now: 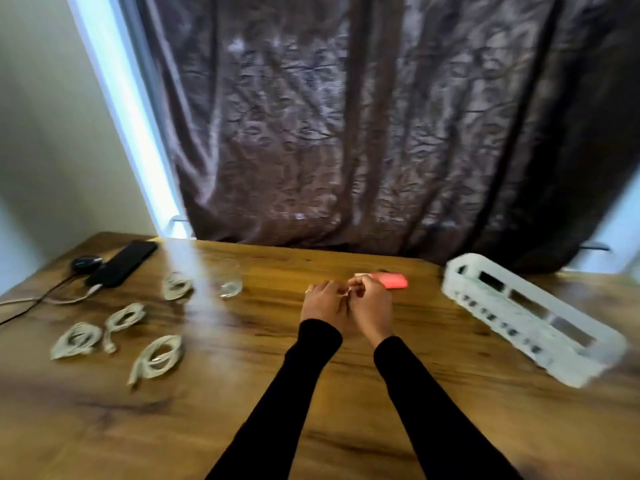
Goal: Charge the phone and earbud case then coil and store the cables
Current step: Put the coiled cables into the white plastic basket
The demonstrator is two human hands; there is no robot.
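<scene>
Both hands meet beside the pink object [391, 280], which lies just beyond the right hand [369, 299], long axis running left to right. The right hand's curled fingers and the left hand [323, 301] pinch something thin between them, too blurred to name. Four coiled cables [157, 356] lie well left; the phone [123, 263] sits farther left still.

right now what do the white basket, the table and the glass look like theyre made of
White basket: likely molded plastic, matte, given its uniform white walls with cut-out slots. Table: wood or a wood-look laminate, fairly glossy; brown grain shows with a light streak reflected across it. Glass: clear glass or clear plastic; the tabletop shows through it, and blur leaves that open.
</scene>
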